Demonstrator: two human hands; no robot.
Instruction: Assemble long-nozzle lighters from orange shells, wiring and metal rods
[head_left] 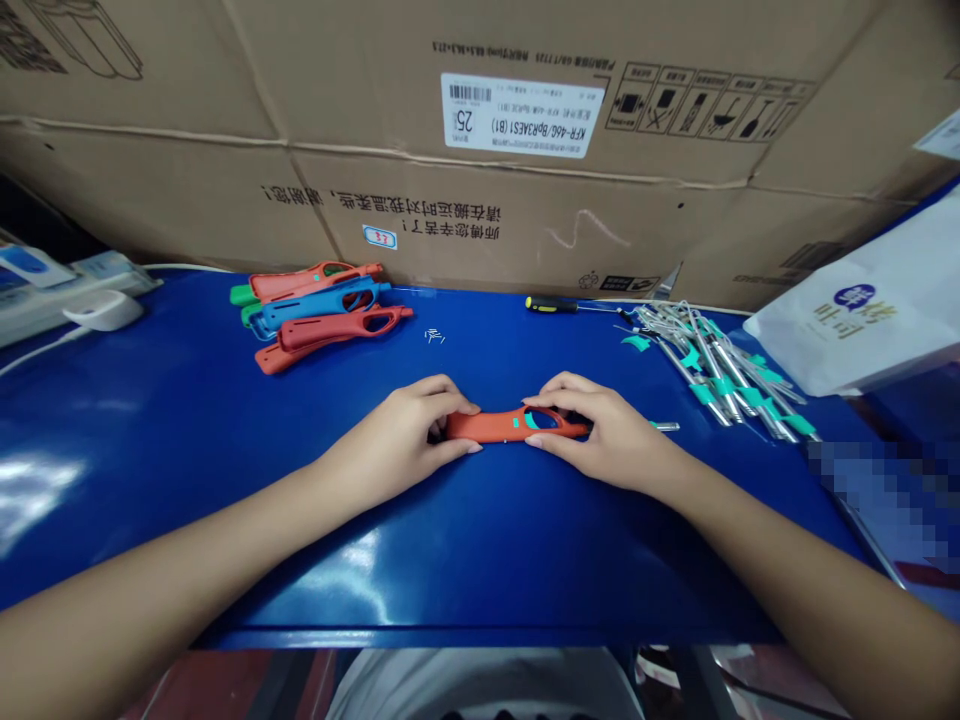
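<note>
An orange long-reach lighter (496,427) lies level across the middle of the blue table, with a green trigger showing in its oval opening. My left hand (411,428) pinches its wide left end between thumb and fingers. Closed around the narrow right end, by the opening, is my right hand (600,430). A short piece of metal tube (666,426) sticks out past the right fingers. Behind my left hand lies a pile of red, blue and green lighter casings (330,310). Several tiny screws (433,336) are scattered beside that pile.
Metal tubes with green triggers and wires (724,375) are heaped at the right. A black and yellow screwdriver (552,304) lies near a large cardboard box (390,120) standing along the back. A white paper bag (862,300) leans at far right; a white device (105,310) sits at left.
</note>
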